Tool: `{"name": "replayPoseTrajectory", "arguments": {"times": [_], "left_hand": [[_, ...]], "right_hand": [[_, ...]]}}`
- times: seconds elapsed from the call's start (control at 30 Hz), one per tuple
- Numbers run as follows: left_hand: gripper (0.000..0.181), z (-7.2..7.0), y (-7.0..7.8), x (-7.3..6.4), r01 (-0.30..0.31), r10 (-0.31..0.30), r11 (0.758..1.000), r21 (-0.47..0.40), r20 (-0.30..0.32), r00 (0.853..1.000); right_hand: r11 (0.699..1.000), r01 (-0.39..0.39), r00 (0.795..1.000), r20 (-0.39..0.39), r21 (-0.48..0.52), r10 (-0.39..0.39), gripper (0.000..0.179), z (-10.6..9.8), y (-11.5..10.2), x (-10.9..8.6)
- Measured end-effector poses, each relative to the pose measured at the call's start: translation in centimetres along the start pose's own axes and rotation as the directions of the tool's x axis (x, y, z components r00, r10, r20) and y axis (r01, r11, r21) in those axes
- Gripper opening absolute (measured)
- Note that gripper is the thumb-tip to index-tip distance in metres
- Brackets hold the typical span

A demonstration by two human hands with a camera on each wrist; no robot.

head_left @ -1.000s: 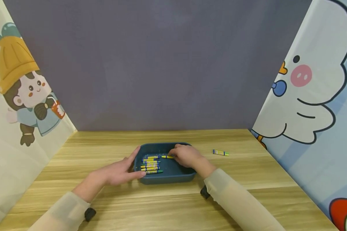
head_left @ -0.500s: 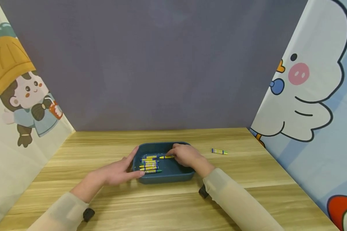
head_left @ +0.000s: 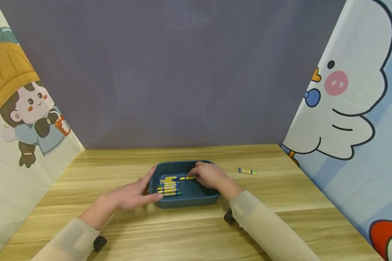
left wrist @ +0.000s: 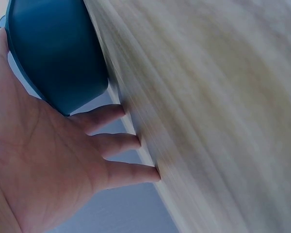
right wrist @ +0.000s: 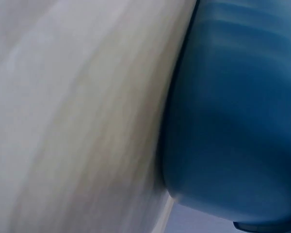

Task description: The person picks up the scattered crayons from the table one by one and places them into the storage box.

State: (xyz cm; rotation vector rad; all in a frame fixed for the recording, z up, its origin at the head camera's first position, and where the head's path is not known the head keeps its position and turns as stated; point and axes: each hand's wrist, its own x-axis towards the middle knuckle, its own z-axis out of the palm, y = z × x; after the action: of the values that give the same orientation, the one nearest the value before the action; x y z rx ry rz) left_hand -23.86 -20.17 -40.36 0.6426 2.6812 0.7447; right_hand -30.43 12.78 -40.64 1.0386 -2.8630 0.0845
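Note:
A dark blue plastic bin stands on the wooden table. Inside it, at the left, several crayons in yellow and blue wrappers lie roughly side by side. My left hand rests against the bin's left end, thumb over the front rim; in the left wrist view its other fingers are straight, tips touching the table. My right hand reaches over the right side into the bin and pinches a yellow crayon near the bin's floor. Its fingertips are partly hidden. The right wrist view shows the bin's outer wall, no hand.
On the table right of the bin lie crayons close together, with a green tip; one or two, I cannot tell. A grey panel rises behind the table. Printed cartoon walls stand at both sides.

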Motion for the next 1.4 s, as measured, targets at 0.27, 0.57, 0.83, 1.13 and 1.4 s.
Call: {"name": "replayPoseTrajectory", "arguments": {"times": [0.27, 0.57, 0.83, 1.13, 1.4], "left_hand": [[0.114, -0.16, 0.19, -0.05, -0.013, 0.013, 1.000, 0.014, -0.003, 1.000], [0.113, -0.19, 0.30, -0.20, -0.015, 0.015, 1.000, -0.007, 0.000, 1.000], [0.112, -0.16, 0.27, -0.11, 0.002, -0.002, 1.000, -0.002, 0.009, 1.000], [0.112, -0.07, 0.32, -0.18, 0.005, -0.005, 1.000, 0.004, 0.011, 1.000], [0.111, -0.05, 0.14, -0.10, 0.006, -0.006, 1.000, 0.006, 0.004, 1.000]], "right_hand": [[1.000, 0.001, 0.998, 0.057, 0.004, -0.001, 0.028, -0.22, -0.01, -0.06], [1.000, -0.020, 0.998, 0.060, 0.019, 0.018, 0.031, -0.22, -0.07, 0.07], [1.000, -0.023, 0.998, 0.060, 0.012, 0.022, 0.033, -0.29, -0.09, -0.08], [1.000, -0.008, 1.000, 0.022, -0.006, 0.009, 0.031, -0.25, -0.17, 0.08], [0.999, -0.035, 0.999, 0.022, 0.014, 0.034, 0.031, -0.33, -0.26, 0.11]]}}
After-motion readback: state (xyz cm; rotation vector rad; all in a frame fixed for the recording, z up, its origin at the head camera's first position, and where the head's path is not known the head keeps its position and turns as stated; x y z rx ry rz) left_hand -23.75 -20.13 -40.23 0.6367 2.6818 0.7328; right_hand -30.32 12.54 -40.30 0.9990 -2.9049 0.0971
